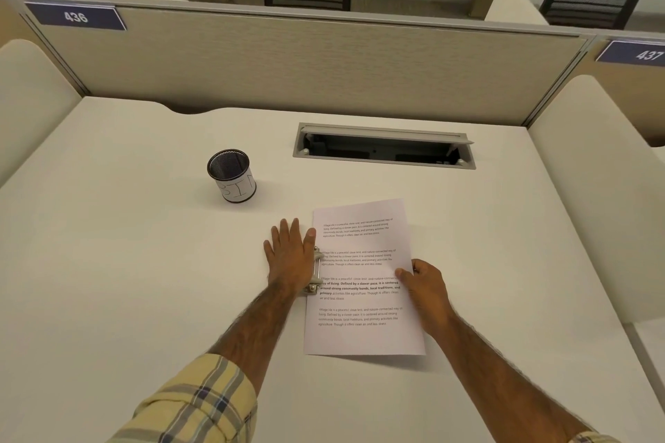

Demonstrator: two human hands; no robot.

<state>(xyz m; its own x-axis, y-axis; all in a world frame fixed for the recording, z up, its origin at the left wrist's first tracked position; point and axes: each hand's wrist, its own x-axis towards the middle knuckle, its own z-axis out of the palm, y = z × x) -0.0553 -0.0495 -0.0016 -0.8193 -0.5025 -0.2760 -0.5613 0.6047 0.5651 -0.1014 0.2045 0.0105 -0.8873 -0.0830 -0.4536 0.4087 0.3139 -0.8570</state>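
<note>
Punching step, seemingly: left hand (289, 257) flat, fingers (285, 232) straight, pressing hole punch (316, 270) at sheet's (360, 334) 9 o'clock edge, right hand (426, 284) pinching 3 o'clock edge; next, lift, slide sheet free.

Our left hand (289, 257) lies palm down, fingers straight and slightly spread, pointing away from us. Left forearm (252, 327) is bare and comes in from lower left, with the checked sleeve (190, 406) rolled up near the elbow. Our right hand (426, 284) is knuckles up, its thumb and curled fingers pinching the sheet (360, 334) at its right edge. Right forearm (503, 363) is bare, coming in from the lower right. Hands are near each other but apart.
</note>
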